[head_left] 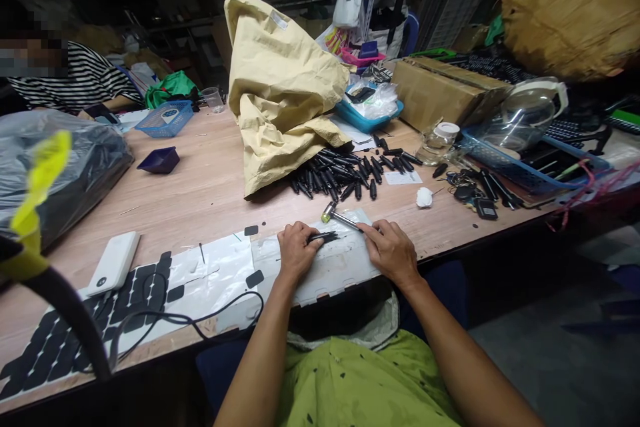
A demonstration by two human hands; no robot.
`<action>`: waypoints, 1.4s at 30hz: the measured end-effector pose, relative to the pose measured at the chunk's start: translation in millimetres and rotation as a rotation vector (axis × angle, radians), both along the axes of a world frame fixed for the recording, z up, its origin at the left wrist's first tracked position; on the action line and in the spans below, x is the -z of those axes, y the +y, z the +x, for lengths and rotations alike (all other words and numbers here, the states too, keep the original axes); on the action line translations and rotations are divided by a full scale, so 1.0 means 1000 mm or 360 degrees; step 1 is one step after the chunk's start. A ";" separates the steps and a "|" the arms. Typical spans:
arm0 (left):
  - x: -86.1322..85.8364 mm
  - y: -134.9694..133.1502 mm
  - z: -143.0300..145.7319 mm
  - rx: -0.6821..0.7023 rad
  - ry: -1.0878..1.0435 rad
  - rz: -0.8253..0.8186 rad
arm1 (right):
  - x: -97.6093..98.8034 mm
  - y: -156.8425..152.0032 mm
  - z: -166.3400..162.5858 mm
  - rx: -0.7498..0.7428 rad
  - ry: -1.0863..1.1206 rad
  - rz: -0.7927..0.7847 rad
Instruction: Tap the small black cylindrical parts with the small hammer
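Note:
My left hand [295, 250] is curled on a white plastic sheet [330, 267] at the table's near edge, its fingers pinching a slim black pen-like part [324, 237]. My right hand [390, 250] rests beside it with fingers bent, its index fingertip touching the handle of a small metal hammer [336, 215] lying on the sheet. A heap of black pen-like pieces [345, 173] spills from under a crumpled tan paper sack [280, 90] just beyond my hands.
A sheet of black stickers [75, 330], a white power bank [114, 261] and a black cable [200, 327] lie at left. Blue baskets [525, 167], a cardboard box [440, 90] and a glass jar [439, 141] stand at right. A person in a striped shirt [80, 83] sits far left.

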State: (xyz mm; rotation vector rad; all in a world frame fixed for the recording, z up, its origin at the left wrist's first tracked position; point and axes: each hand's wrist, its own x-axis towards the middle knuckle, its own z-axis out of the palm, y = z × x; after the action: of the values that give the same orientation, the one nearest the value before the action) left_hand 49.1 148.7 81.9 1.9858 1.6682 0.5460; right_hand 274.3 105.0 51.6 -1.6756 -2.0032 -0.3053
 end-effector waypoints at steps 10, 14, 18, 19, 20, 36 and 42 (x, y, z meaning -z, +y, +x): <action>-0.003 -0.001 0.000 0.0023 0.0003 -0.0002 | 0.000 0.000 -0.001 0.0008 0.0009 0.0082; -0.003 -0.001 0.000 0.0033 0.0001 0.0006 | 0.001 0.001 -0.001 0.0030 0.0024 0.0045; -0.003 -0.001 0.000 0.0033 0.0008 0.0002 | 0.001 0.001 -0.001 0.0012 0.0011 0.0086; -0.003 -0.001 0.000 0.0033 0.0009 0.0000 | 0.001 0.001 0.000 0.0006 0.0012 0.0088; -0.003 -0.001 0.000 0.0033 0.0009 0.0002 | 0.001 0.001 0.000 0.0005 0.0014 0.0083; -0.001 -0.001 0.000 0.0055 0.0002 0.0021 | 0.002 0.001 0.000 0.0019 0.0021 0.0061; 0.000 -0.002 0.000 0.0070 0.0009 0.0037 | 0.002 0.001 0.000 0.0029 0.0027 0.0052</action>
State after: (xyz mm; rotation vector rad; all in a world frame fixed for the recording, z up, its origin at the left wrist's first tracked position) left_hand 49.0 146.9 81.8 2.0375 1.6245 0.5463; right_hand 274.1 106.2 49.3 -1.6717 -1.9610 -0.3274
